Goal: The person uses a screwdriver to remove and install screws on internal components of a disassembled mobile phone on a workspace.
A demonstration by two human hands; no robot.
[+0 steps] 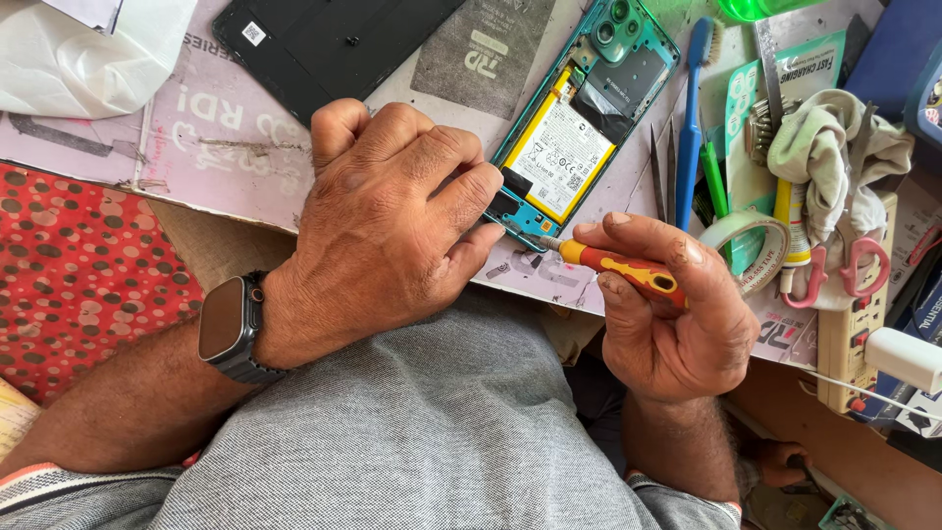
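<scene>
The right hand (677, 324) pinches a small orange-handled screwdriver (618, 267) between thumb and forefinger, its grip closed on the handle, with the tip touching the bottom edge of the opened teal phone (579, 128). The left hand (392, 216) is curled shut and presses down on the phone's lower left corner, pinning it to the desk (196, 137); it holds nothing else that I can see.

To do this well, I judge the driver should stay in line with the screw and be pressed lightly while it turns, with the left hand keeping the phone from sliding. The yellow-edged battery (559, 157) lies just above the tip, so a slip toward it is the risk. Right of the phone lie tweezers (657, 172), a blue toothbrush (692, 118) and a roll of tape (751, 245).
</scene>
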